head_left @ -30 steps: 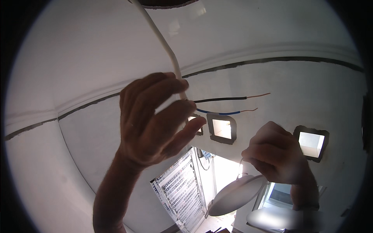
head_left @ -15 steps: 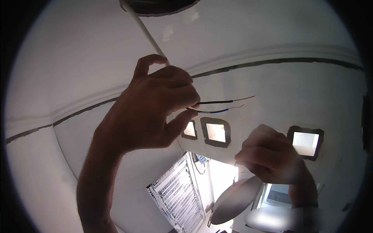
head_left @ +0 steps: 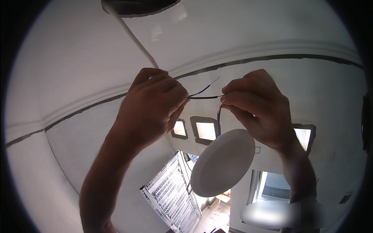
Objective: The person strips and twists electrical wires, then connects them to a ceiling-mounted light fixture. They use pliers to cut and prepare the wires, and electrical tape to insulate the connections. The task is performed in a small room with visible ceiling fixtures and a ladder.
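My left hand [head_left: 151, 108] is closed round a white cable [head_left: 134, 39] that hangs from a round hole [head_left: 149, 8] in the ceiling. Out of its grip come a black wire [head_left: 204, 98] and a blue wire [head_left: 203, 90], both with bare copper ends. The blue one points up and free. Fingers of my right hand [head_left: 260, 106] pinch the black wire's bare tip together with the thin leads [head_left: 218, 120] of a lamp. From those leads hangs a round white ceiling light [head_left: 223, 163], tilted below my hands. Whether the copper ends are twisted together is hidden by my fingertips.
Several square openings with dark rough edges, such as the wall opening [head_left: 205, 130], let light in. Below are a window [head_left: 274, 186] and a large panel [head_left: 173, 190] covered in printed film. A dark unpainted strip [head_left: 241, 62] runs along the wall below the ceiling.
My right hand has risen up and left to the black wire's tip, bringing the ceiling light up with it. The blue wire now bends upward, apart from the black one.
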The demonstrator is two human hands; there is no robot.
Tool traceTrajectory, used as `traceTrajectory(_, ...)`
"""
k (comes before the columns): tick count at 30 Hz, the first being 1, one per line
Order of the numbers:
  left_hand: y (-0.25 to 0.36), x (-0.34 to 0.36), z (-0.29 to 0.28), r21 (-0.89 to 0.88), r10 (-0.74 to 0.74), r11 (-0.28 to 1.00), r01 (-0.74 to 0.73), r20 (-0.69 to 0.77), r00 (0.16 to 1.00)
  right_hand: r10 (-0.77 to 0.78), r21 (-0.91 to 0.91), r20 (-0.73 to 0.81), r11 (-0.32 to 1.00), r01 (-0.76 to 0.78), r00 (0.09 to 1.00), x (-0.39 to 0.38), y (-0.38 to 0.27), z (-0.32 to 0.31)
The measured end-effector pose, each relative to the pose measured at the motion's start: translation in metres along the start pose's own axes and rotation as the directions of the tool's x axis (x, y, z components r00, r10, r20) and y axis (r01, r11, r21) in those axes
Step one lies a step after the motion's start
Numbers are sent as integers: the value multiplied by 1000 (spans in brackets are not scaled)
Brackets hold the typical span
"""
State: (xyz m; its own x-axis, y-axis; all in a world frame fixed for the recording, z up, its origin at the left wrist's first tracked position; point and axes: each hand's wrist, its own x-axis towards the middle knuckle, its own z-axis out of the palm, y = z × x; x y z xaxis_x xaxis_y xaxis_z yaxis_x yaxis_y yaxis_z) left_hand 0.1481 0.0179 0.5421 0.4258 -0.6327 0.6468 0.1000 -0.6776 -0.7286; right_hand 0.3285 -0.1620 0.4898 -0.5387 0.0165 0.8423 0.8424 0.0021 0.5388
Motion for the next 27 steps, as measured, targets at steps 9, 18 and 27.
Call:
traceTrajectory(9,30,13,-14,-190,-133,974,120,-58,989,5,-4,5,1000,-5,1000,0,0,8)
traceTrajectory(18,37,11,-11,-338,-316,875,347,144,938,20,40,2,999,-20,1000,0,-3,18)
traceTrajectory(27,38,-1,0,-261,-241,934,244,46,970,167,299,164,931,-210,972,2,1,16)
